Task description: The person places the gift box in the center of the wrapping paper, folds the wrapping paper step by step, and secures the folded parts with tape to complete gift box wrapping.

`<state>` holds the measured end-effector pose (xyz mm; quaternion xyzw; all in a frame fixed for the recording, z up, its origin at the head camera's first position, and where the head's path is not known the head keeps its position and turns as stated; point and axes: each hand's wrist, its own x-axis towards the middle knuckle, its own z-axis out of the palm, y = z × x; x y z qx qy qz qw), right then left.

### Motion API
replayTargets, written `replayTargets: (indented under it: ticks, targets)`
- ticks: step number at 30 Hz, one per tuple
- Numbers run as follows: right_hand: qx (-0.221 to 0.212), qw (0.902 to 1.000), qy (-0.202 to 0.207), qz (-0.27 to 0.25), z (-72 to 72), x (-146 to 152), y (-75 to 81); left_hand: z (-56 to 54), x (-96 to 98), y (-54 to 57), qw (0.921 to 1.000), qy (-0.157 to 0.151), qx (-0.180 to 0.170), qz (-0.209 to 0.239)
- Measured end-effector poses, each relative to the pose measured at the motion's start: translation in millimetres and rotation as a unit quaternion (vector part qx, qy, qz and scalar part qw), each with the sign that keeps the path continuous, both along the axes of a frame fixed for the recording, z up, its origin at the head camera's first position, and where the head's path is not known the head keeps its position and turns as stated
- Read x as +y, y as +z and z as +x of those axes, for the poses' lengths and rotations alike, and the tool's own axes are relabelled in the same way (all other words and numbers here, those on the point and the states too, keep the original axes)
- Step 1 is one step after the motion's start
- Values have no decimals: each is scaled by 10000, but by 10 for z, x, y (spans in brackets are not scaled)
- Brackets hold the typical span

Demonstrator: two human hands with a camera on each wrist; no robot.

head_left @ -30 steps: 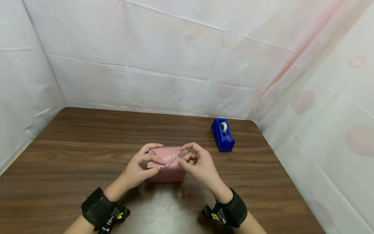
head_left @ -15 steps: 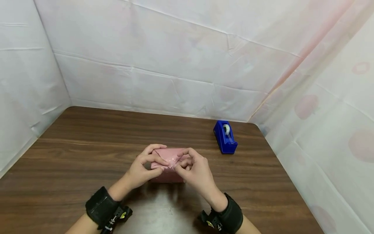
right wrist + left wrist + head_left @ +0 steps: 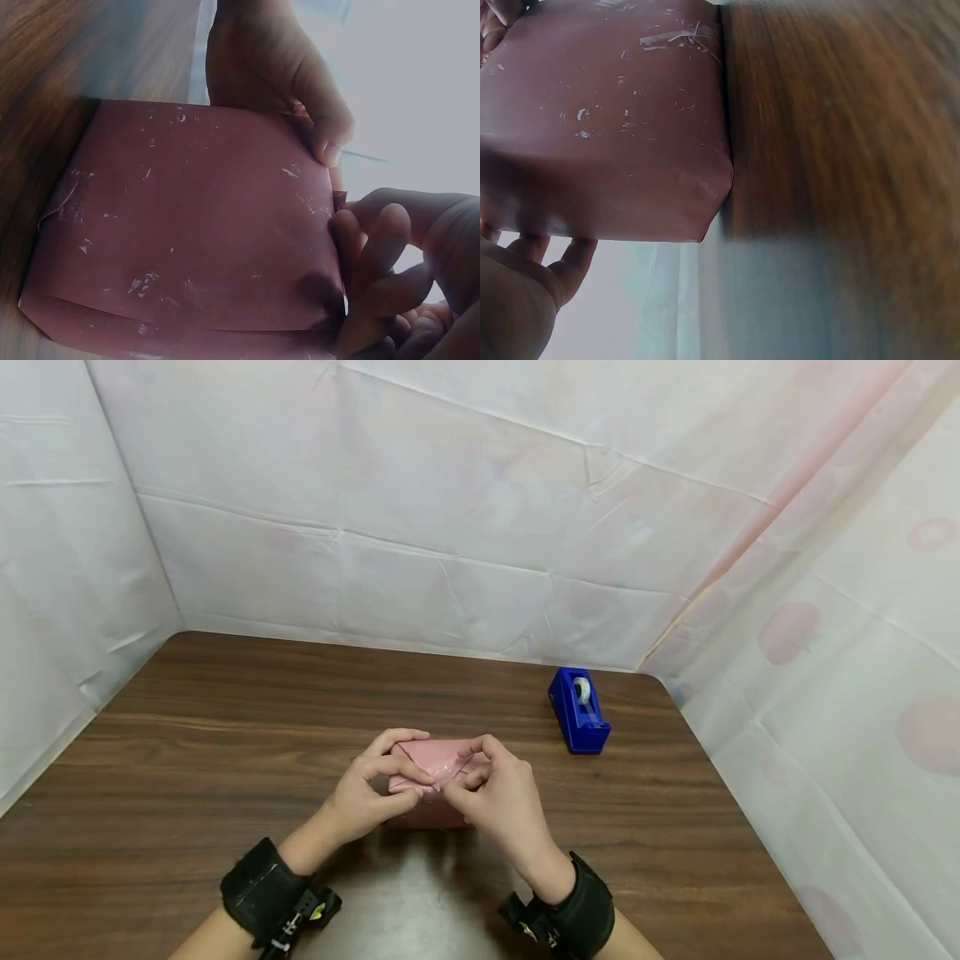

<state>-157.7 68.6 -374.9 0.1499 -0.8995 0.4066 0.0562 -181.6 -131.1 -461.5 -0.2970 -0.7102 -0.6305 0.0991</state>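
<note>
A small box wrapped in shiny pink paper (image 3: 433, 810) stands on the table, its top folded into a pointed flap (image 3: 442, 756). My left hand (image 3: 360, 793) holds it from the left, thumb at the near top edge and fingers across the top and far side. My right hand (image 3: 498, 793) pinches near the flap's tip with thumb and curled fingers. In the right wrist view, a small paper point (image 3: 340, 199) sticks up between the two hands. Clear glossy patches show on the flap. The fingers partly hide the top of the box (image 3: 607, 112).
A blue tape dispenser (image 3: 581, 714) with a white roll stands at the back right of the brown wooden table (image 3: 285, 693). Pale patterned curtains (image 3: 450, 527) enclose the back and sides. Black bands (image 3: 262, 885) with small cameras are strapped round both wrists.
My right hand has moved left and closer to my left hand, its thumb now at the flap's tip. The left hand keeps its hold; the whole view has shifted slightly.
</note>
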Motion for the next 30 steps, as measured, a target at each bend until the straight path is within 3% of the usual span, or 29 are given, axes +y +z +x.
replayTargets:
  ticks: [10,21,25,30]
  targets:
    - [-530,9984,-103,-142,-8,9,10,1,19,-7,10000,12,34,-49]
    - [-631,9972,-206,-333,-32,-33,-2,-17,21,8,9999,5,148,-72]
    - [-669,9972,-268,-184,-45,-38,7,-21,11,4,9998,-1,195,-48]
    - [-334,9982,-273,423,-42,-38,15,-13,-2,-5,9998,23,211,-35]
